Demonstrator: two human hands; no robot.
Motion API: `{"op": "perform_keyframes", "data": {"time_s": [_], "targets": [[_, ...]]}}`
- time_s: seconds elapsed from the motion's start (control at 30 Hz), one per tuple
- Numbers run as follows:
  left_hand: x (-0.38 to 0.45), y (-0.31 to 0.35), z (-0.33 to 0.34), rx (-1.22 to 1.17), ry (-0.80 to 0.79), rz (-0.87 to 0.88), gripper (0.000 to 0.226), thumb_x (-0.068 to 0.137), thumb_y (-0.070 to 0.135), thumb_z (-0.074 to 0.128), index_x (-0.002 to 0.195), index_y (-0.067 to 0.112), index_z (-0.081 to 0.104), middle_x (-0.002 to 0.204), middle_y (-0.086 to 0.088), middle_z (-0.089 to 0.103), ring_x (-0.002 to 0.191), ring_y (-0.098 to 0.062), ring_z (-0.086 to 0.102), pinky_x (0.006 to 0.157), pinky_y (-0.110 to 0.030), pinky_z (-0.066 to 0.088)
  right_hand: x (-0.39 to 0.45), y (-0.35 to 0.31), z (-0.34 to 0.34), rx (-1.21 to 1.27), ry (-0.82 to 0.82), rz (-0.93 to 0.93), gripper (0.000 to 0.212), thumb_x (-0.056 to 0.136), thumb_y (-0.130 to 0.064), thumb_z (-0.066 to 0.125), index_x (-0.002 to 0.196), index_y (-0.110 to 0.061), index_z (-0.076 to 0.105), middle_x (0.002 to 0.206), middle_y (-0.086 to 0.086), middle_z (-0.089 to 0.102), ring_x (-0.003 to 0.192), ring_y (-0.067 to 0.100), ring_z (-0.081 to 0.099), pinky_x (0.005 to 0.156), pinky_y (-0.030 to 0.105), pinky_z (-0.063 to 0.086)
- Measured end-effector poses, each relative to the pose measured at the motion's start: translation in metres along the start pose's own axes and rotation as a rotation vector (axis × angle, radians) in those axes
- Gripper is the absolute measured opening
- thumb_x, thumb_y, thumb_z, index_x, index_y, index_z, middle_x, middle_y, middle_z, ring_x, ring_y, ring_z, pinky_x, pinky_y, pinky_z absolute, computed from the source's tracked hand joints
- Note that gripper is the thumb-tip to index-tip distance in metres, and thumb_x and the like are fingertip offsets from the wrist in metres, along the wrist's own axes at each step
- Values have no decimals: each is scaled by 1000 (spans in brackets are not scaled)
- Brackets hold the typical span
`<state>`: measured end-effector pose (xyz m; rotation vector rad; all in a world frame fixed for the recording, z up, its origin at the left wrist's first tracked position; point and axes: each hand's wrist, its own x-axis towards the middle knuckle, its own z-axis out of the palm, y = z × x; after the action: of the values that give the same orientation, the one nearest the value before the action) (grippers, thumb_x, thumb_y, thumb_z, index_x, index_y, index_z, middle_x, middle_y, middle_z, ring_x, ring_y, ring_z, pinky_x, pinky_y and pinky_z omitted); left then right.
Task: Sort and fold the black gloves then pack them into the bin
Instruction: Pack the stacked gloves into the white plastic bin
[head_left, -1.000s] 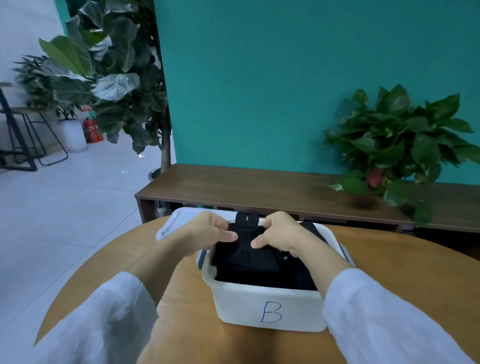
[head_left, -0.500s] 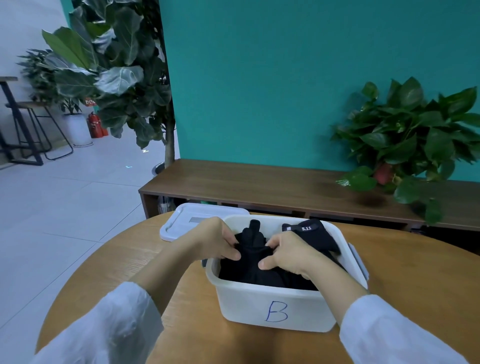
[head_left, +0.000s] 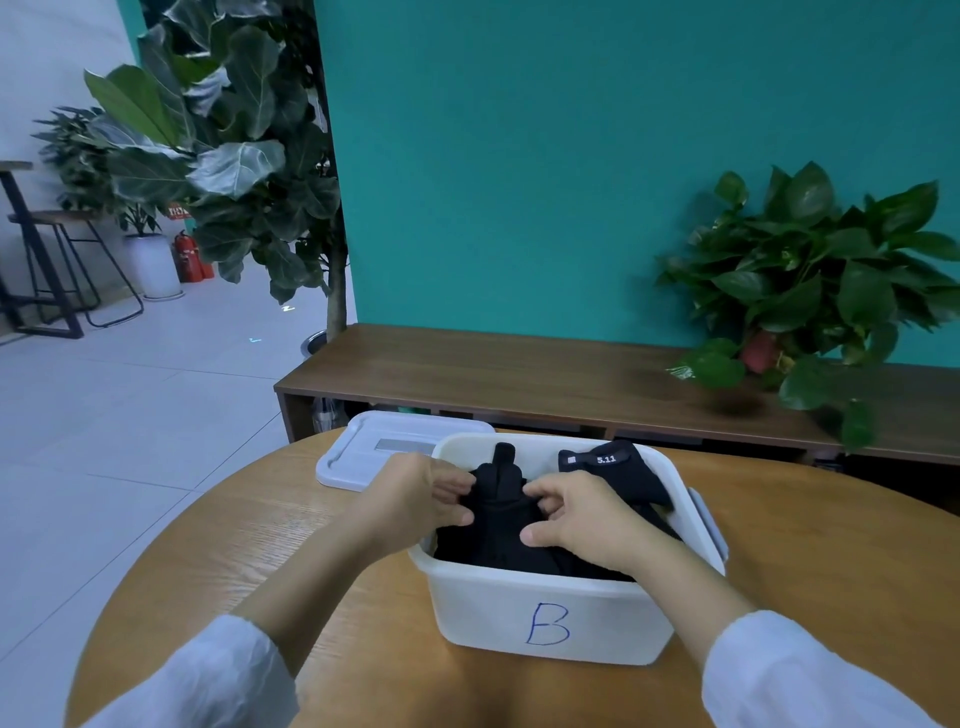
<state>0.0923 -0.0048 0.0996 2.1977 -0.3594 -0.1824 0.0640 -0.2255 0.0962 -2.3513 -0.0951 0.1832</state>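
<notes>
A white plastic bin (head_left: 545, 613) marked with a blue "B" stands on the round wooden table (head_left: 234, 561). Black gloves fill it. Both hands reach into the bin from the near side. My left hand (head_left: 415, 496) pinches the left edge of a folded black glove (head_left: 501, 499) with curled fingers. My right hand (head_left: 576, 514) grips the same glove from the right, thumb underneath. One glove finger sticks up at the back. Another black glove with a "5.11" label (head_left: 618, 470) lies at the bin's far right.
The bin's white lid (head_left: 374, 449) lies on the table just behind and left of the bin. A low dark wooden bench (head_left: 519, 374) runs along the teal wall, with a potted plant (head_left: 810, 291) on its right end. A tall leafy plant (head_left: 234, 156) stands at left.
The folded glove has gone down into the bin with both hands still on it. The view has shifted slightly, and the labelled glove at the far right has come into sight.
</notes>
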Motion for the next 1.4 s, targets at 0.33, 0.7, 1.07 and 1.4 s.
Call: {"op": "perform_keyframes", "data": {"time_s": [0.33,0.7,1.07,1.4], "targets": [[-12,-10,3,291,-50,289,46,78,22,83,121,29,69,117,34,51,111,20,45,98,-3,32,-27,10,-4,-273,105,-410,57,84,-30,74,137,-33,53,128,-24,45,121,-4,35,105,25,36],[11,-15,2,508,-285,299,63,83,41,76,140,28,53,146,21,45,132,18,26,115,-12,5,-6,15,-13,-566,-190,-483,52,95,-43,58,144,-33,44,155,-18,26,132,-17,3,111,10,-3],[22,-10,4,649,-371,297,63,82,45,74,140,32,52,145,22,45,135,15,29,111,-16,-9,9,35,-7,-400,-278,-418,54,88,-42,68,139,-33,52,151,-13,38,137,-14,22,113,11,-3],[4,12,-2,432,-266,83,65,79,36,80,139,32,54,143,23,47,128,14,26,103,-13,21,-13,25,-14,-232,-132,-265,49,88,-36,70,134,-37,55,150,-17,39,145,2,15,120,28,7]]}}
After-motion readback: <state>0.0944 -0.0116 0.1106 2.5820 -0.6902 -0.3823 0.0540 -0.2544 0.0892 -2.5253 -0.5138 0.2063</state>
